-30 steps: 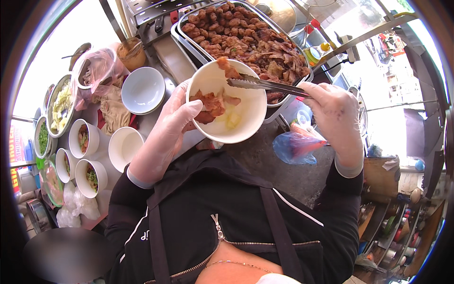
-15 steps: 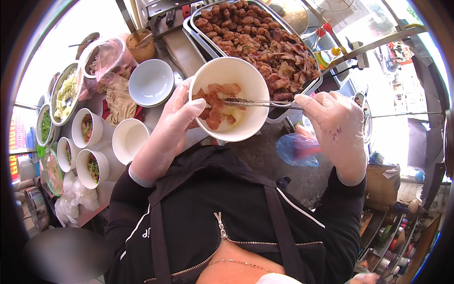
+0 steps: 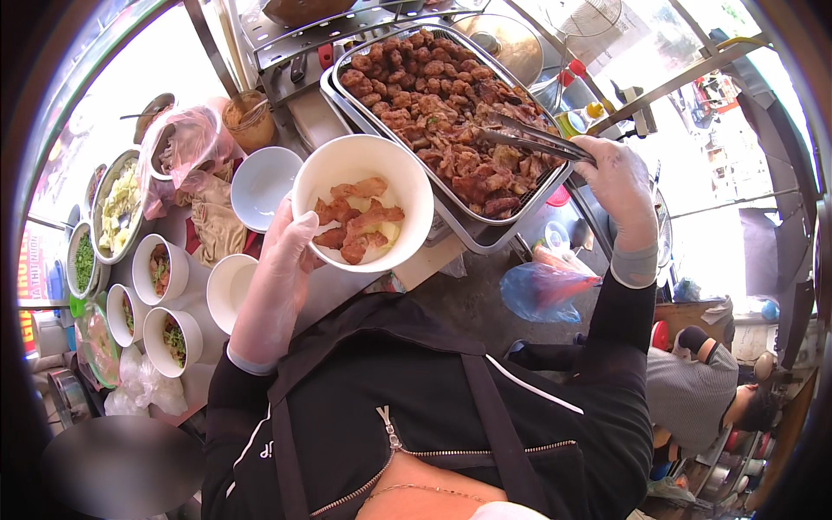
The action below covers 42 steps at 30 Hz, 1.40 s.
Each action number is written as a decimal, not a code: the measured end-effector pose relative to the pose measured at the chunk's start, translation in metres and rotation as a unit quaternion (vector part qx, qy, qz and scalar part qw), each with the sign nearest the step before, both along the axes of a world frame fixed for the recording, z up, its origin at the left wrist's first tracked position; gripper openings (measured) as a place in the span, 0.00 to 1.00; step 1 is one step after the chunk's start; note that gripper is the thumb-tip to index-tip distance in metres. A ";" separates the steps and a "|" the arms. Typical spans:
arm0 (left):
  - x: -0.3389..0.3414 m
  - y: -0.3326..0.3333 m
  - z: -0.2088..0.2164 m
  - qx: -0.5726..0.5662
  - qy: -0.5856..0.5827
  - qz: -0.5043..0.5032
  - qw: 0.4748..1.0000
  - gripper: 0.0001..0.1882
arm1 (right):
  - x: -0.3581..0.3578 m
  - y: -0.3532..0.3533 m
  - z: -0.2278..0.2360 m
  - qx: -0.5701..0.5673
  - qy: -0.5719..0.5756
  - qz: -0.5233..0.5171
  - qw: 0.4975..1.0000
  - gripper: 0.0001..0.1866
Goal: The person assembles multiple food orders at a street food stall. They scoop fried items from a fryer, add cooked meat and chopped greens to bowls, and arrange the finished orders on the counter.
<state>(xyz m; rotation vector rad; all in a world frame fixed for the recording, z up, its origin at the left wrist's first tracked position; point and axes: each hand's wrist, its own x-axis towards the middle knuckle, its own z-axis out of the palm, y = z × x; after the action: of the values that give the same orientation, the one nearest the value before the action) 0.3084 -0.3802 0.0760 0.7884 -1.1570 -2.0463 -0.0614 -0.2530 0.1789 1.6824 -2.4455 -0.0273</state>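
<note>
My gloved left hand (image 3: 279,290) grips a white paper bowl (image 3: 409,186) by its left side, tilted so its inside shows. Several strips of browned meat (image 3: 371,230) lie at the bottom, over something pale yellow. In my gloved right hand (image 3: 617,178) is a pair of metal tongs (image 3: 544,145), pointing left over a large metal tray (image 3: 496,236). The tongs' arms are spread, and their tips are among the browned meat pieces (image 3: 442,108) heaped in the tray. Whether they pinch a piece I cannot tell.
Left, on the counter, stand filled paper cups (image 3: 165,270), an empty-looking paper cup (image 3: 227,290), a white bowl (image 3: 267,186), chopped greens (image 3: 84,260) and a jar (image 3: 250,121). A blue plastic bag (image 3: 539,290) hangs right of centre. Another person (image 3: 693,390) is at lower right.
The tongs have left the paper bowl and moved up and right to the meat tray, their arms now spread. The bowl has shifted left and slightly lower. Another person has come into view at right.
</note>
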 end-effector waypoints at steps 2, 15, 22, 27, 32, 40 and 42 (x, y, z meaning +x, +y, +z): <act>0.000 -0.001 0.000 -0.002 -0.009 -0.016 1.000 0.35 | -0.005 -0.002 -0.010 -0.014 0.036 0.015 0.999 0.14; -0.015 -0.009 0.007 -0.009 0.004 -0.030 0.999 0.32 | 0.023 0.005 0.014 -0.136 -0.335 0.007 0.932 0.17; -0.013 -0.012 0.007 0.003 -0.001 -0.010 1.000 0.31 | 0.045 -0.043 0.019 -0.073 -0.136 0.075 0.985 0.16; -0.005 -0.016 0.002 0.028 0.014 -0.004 0.999 0.30 | 0.027 -0.122 -0.004 0.078 -0.022 -0.006 0.997 0.17; 0.002 -0.019 0.001 0.027 0.015 0.011 0.999 0.30 | 0.028 -0.152 -0.026 0.113 -0.002 0.041 0.993 0.18; -0.005 -0.039 -0.008 0.024 0.003 0.049 0.998 0.28 | 0.025 -0.119 0.007 0.013 -0.120 0.032 0.992 0.16; -0.009 -0.046 -0.011 0.025 -0.006 0.057 0.998 0.28 | 0.035 -0.105 0.014 0.017 -0.224 0.085 0.971 0.18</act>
<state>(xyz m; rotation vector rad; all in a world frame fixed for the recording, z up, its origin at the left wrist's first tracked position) 0.2994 -0.4261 0.0647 0.8723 -1.0452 -1.9856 -0.0269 -0.3579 0.1927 2.0993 -2.5956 0.3748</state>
